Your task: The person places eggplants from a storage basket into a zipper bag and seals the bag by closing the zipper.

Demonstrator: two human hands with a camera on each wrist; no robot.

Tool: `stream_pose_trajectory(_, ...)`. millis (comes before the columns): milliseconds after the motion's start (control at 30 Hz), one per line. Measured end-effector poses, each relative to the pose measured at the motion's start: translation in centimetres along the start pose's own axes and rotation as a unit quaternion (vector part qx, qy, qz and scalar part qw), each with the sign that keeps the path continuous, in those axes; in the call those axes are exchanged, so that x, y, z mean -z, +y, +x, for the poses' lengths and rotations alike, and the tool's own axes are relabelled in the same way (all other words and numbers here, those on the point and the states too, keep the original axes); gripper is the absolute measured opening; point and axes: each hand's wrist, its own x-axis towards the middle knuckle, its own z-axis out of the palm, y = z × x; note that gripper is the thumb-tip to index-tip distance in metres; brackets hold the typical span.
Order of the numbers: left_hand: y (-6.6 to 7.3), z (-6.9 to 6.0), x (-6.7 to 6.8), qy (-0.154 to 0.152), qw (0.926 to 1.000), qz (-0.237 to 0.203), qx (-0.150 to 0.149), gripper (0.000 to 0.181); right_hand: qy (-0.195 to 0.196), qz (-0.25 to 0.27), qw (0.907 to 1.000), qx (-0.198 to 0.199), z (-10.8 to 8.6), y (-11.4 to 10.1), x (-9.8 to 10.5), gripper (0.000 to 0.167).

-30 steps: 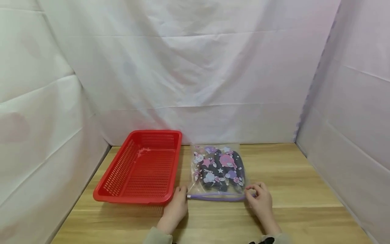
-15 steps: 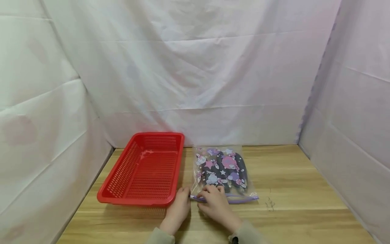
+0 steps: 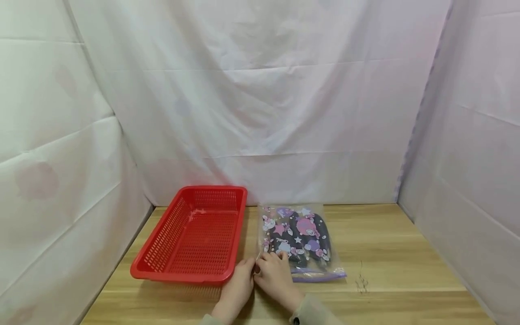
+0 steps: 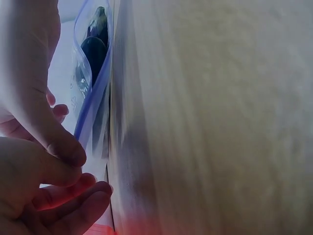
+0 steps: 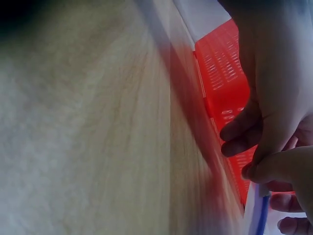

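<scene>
A clear slider bag (image 3: 300, 239) printed with pink, purple and white cartoon figures lies flat on the table. Dark eggplants (image 4: 95, 51) are inside, one showing a green cap. The bag's purple zip strip (image 4: 93, 105) faces the person, its mouth gaping toward the right end. At the strip's left corner my left hand (image 3: 237, 284) pinches the bag. Right beside it, thumb against thumb, my right hand (image 3: 276, 277) pinches the same corner, where a whitish slider (image 5: 264, 190) partly shows. The fingers hide most of that corner.
A red perforated plastic basket (image 3: 138, 273) stands left of the bag, its near right corner close to the left hand. White cloth (image 3: 284, 113) hangs behind and at both sides of the wooden table (image 3: 398, 271).
My right hand has left the strip's right end and travelled left along it to the left corner beside my left hand. The left hand keeps its grip; the head view has tilted up slightly.
</scene>
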Motion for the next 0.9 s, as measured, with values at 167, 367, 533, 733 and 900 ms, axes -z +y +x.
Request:
stream_pose_trajectory(167, 0.1, 0.0, -0.1, 0.027, 0.9996, 0.005, -0.007, 0.021, -0.013, 0.01, 0.9994, -0.031, 0.3, 0.3, -0.1, 0.019)
stream_pose_trajectory(367, 0.3, 0.1, 0.0, 0.033, 0.9994, -0.015, -0.001, 0.027, -0.049, 0.014, 0.9984, -0.027, 0.5, 0.5, -0.2, 0.017)
stream_pose_trajectory(533, 0.3, 0.0, 0.0, 0.014, 0.9997, -0.021, 0.005, 0.024, -0.054, 0.0, 0.9985, -0.013, 0.2, 0.5, -0.3, 0.017)
stream_pose_trajectory(733, -0.1, -0.2, -0.1, 0.029, 0.9993, -0.018, -0.018, 0.012, -0.042, 0.01, 0.9989, -0.018, -0.4, 0.6, -0.6, 0.016)
stream_pose_trajectory(900, -0.1, -0.2, -0.3, 0.036, 0.9985, -0.004, -0.042, 0.011, -0.034, 0.017, 0.9991, -0.02, -0.9, 0.5, -0.6, 0.017)
